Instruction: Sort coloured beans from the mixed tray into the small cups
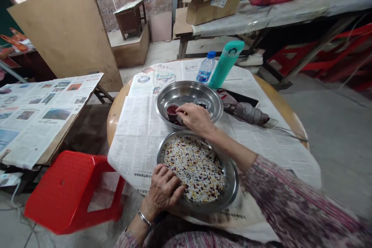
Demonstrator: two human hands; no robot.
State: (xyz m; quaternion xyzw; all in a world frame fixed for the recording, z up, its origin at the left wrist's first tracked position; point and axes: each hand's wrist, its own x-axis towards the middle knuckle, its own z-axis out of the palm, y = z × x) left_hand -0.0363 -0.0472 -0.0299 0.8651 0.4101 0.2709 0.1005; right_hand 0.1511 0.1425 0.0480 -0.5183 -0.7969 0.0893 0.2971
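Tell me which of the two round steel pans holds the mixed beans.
The nearer round steel pan, under the left hand; the farther round steel pan is mostly bare.

Both pans are thin shiny metal: the near pan (pixel 232 186) holds a matt, grainy mix of pale, yellow and dark red beans (pixel 196 168), and the far pan (pixel 188 95) shows a smooth, mirror-like bare floor. Matt printed newspaper (pixel 139 131) covers the counter (pixel 114 110), whose exposed rim looks like smooth varnished wood. The stool (pixel 66 190) is glossy red plastic. The tall bottle (pixel 225 64) is matt teal plastic; the small bottle (pixel 205 69) is clear plastic. The folded umbrella (pixel 247 112) is dull grey cloth.
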